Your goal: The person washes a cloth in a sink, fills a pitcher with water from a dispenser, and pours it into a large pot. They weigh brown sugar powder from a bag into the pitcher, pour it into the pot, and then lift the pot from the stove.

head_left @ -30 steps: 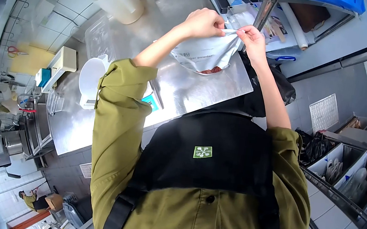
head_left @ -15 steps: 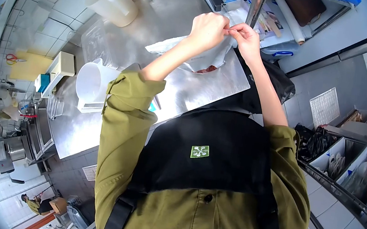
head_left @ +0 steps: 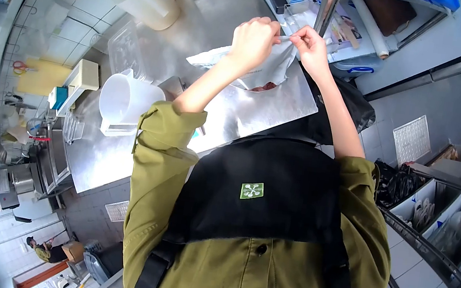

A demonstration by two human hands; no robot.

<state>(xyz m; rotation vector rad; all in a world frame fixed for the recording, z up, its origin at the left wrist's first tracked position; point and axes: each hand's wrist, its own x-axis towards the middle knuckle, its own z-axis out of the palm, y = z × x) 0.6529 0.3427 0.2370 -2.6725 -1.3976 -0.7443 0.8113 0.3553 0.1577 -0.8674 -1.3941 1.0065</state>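
A whitish plastic bag [head_left: 278, 67] stands on the steel table [head_left: 229, 111], with reddish-brown contents [head_left: 264, 87] showing near its lower end. My left hand [head_left: 255, 41] is closed on the bag's upper edge, its fingers mostly hidden behind the back of the hand. On the same edge, just to the right, my right hand [head_left: 311, 49] pinches with thumb and fingers. A short stretch of the edge runs taut between the two hands.
A white plastic jug [head_left: 125, 100] and a clear lidded box [head_left: 126, 47] are left of the bag. Farther back is a larger translucent pitcher [head_left: 158, 7]. A metal pole [head_left: 327, 10] rises beyond my right hand. Another person [head_left: 45, 249] is far off at lower left.
My hands have drawn apart along the bag's edge, the left one shifting left. Now a strip of the edge shows between them. The view has tilted slightly.
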